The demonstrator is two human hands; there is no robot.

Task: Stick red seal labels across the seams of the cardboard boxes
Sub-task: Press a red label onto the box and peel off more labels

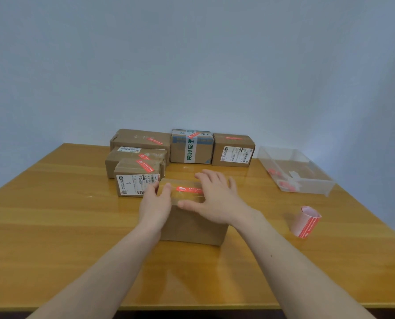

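A plain cardboard box [192, 226] stands in the middle of the wooden table [77, 226]. A red seal label [188, 189] lies across the taped seam on its top. My left hand [156, 203] holds the box's left top edge, thumb on top. My right hand [215, 196] lies flat over the right part of the top with straight fingers, its thumb along the front edge, just right of the label. A curled strip of red labels [305, 223] stands on the table to the right.
Several cardboard boxes with red labels stand behind: a stack at the left [136, 171], a taped box with green print [192, 147] and a box with a shipping label [233, 150]. A clear plastic bin [295, 171] with red and white scraps sits at the far right.
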